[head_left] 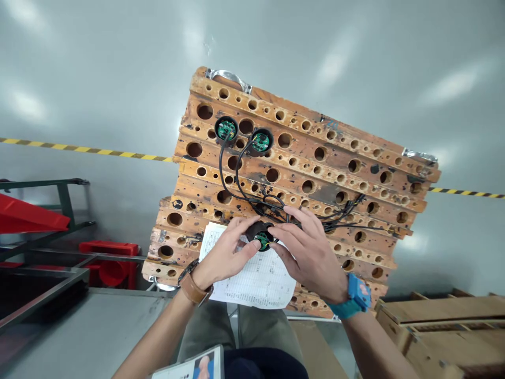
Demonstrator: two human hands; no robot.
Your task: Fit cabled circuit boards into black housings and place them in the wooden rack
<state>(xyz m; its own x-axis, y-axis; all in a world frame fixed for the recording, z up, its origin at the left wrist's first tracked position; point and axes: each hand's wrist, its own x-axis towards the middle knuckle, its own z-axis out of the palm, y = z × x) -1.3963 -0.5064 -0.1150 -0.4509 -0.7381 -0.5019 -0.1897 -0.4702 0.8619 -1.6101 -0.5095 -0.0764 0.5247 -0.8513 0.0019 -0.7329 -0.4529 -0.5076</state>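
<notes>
The black cup (254, 230) was over the upper part of the paper (252, 281), tipped so that the green board (262, 242) in its mouth showed. The left hand (229, 250) held it from one side, thumb by the board and fingers on the far edge, the gap between them narrow. The right hand (306, 252) had its fingers curled in close at the opposite rim, thumb and forefinger near a thin yellow wire (268, 245); whether they pinched it, I could not tell. Just beyond the cup lay a tangle of black cables (270, 206), their loose ends running rightward. Two more cups (226, 130), also with green boards, stood upright farther off, a cable curving from each into the tangle. All this sat on a stained wooden rack (294, 109) full of round holes. A brown-strapped watch (192, 288) circled the left wrist, a blue one (357, 296) the right. Around stood red bins (108, 263) at left and a wooden crate (453, 310) at right; striped tape (98, 151) crossed the grey floor (118, 79).
</notes>
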